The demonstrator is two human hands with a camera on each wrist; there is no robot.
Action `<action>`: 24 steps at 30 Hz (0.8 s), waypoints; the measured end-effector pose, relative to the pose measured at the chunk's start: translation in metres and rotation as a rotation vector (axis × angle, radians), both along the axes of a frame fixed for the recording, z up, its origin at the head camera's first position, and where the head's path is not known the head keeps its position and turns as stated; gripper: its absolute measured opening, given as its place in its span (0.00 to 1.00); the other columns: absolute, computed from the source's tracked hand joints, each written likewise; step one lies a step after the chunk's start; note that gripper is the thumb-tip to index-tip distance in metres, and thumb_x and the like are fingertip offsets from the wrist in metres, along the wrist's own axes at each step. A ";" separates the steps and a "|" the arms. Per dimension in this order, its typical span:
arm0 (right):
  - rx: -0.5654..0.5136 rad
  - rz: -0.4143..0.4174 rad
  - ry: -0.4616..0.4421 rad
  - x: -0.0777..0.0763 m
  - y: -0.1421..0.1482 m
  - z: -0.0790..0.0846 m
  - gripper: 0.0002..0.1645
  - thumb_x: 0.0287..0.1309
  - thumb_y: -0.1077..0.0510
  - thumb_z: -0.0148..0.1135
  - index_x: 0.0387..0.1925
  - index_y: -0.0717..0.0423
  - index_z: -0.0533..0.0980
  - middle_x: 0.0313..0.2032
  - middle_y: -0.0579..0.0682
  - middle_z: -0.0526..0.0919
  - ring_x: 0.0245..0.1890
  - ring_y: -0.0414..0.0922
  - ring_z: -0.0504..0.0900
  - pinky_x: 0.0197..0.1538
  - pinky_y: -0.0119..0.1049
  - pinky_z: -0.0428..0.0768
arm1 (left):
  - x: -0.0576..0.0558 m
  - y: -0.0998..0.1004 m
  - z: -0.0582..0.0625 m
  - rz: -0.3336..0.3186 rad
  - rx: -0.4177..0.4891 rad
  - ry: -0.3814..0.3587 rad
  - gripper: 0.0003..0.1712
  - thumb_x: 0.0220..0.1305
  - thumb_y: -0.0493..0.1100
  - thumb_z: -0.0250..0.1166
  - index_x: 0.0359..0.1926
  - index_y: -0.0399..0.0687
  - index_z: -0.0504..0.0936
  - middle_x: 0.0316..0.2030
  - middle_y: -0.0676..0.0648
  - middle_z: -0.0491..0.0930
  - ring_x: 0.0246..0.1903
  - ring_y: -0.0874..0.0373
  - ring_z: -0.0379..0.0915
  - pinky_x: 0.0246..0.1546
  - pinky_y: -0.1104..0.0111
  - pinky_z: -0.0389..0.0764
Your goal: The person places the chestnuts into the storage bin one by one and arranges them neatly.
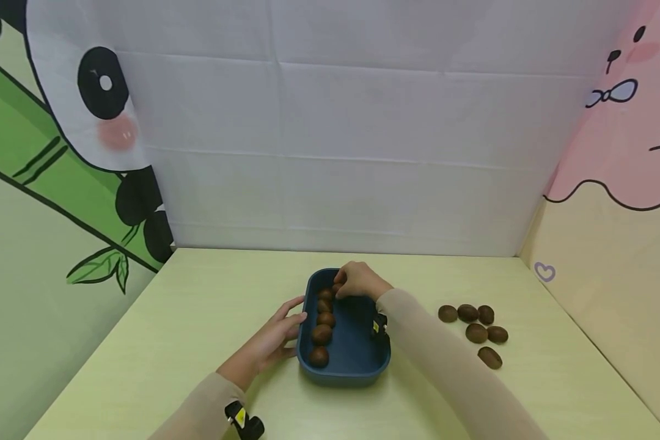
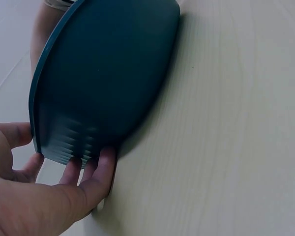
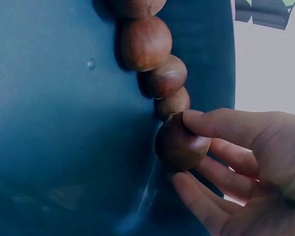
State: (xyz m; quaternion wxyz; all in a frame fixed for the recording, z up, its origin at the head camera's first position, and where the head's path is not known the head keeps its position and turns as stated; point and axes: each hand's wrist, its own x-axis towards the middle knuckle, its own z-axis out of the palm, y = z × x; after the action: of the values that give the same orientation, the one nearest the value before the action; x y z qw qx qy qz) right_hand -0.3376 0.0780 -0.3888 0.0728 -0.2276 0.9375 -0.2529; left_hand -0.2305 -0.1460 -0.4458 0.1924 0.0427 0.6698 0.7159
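Observation:
A dark blue rectangular plastic box [image 1: 357, 360] stands on the table, with several brown chestnuts [image 1: 322, 334] lined up along its inner left side. At the far end of that row, my right hand [image 1: 361, 280] pinches a chestnut [image 3: 179, 142] between thumb and fingers. It sits right beside the last small chestnut [image 3: 174, 103] of the line, close over the box floor. My left hand [image 1: 277, 338] touches the outer left wall of the box, its fingers [image 2: 104, 169] resting against the side and low near the base.
On the table [image 1: 225, 275] to the right of the box lie several loose chestnuts [image 1: 476, 333]. A white cloth backdrop [image 1: 363, 122] closes off the back. Printed walls with a panda [image 1: 103, 82] and a pink figure [image 1: 627, 134] flank the table.

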 end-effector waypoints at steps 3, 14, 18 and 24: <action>0.033 -0.029 0.009 -0.001 -0.002 -0.003 0.16 0.53 0.62 0.75 0.46 0.59 0.85 0.42 0.52 0.86 0.42 0.50 0.83 0.47 0.41 0.81 | -0.001 0.000 -0.001 -0.003 0.008 0.001 0.35 0.77 0.52 0.54 0.77 0.58 0.51 0.65 0.36 0.72 0.61 0.45 0.73 0.55 0.47 0.74; 0.045 -0.061 0.030 0.002 -0.004 -0.002 0.16 0.54 0.62 0.74 0.46 0.59 0.85 0.44 0.53 0.86 0.44 0.51 0.83 0.48 0.43 0.81 | -0.001 0.002 -0.001 0.001 0.003 0.012 0.34 0.77 0.52 0.53 0.77 0.58 0.51 0.65 0.35 0.71 0.61 0.45 0.72 0.54 0.47 0.75; 0.043 -0.050 0.027 0.001 -0.003 0.004 0.17 0.55 0.61 0.74 0.47 0.59 0.84 0.45 0.53 0.85 0.45 0.50 0.82 0.49 0.43 0.80 | -0.002 0.002 -0.001 0.005 -0.003 0.010 0.33 0.78 0.50 0.51 0.77 0.58 0.52 0.65 0.35 0.71 0.61 0.44 0.72 0.54 0.47 0.75; 0.024 -0.004 0.014 0.001 0.005 0.018 0.20 0.54 0.58 0.75 0.49 0.60 0.84 0.44 0.53 0.85 0.43 0.49 0.83 0.46 0.41 0.81 | -0.002 0.002 -0.001 0.003 0.006 0.006 0.34 0.78 0.51 0.52 0.78 0.59 0.51 0.65 0.35 0.72 0.60 0.46 0.73 0.53 0.48 0.75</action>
State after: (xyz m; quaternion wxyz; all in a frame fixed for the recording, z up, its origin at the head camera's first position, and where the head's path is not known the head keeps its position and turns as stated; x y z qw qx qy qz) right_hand -0.3362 0.0829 -0.3706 0.0684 -0.2265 0.9415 -0.2400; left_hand -0.2323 -0.1444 -0.4473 0.1891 0.0446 0.6682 0.7181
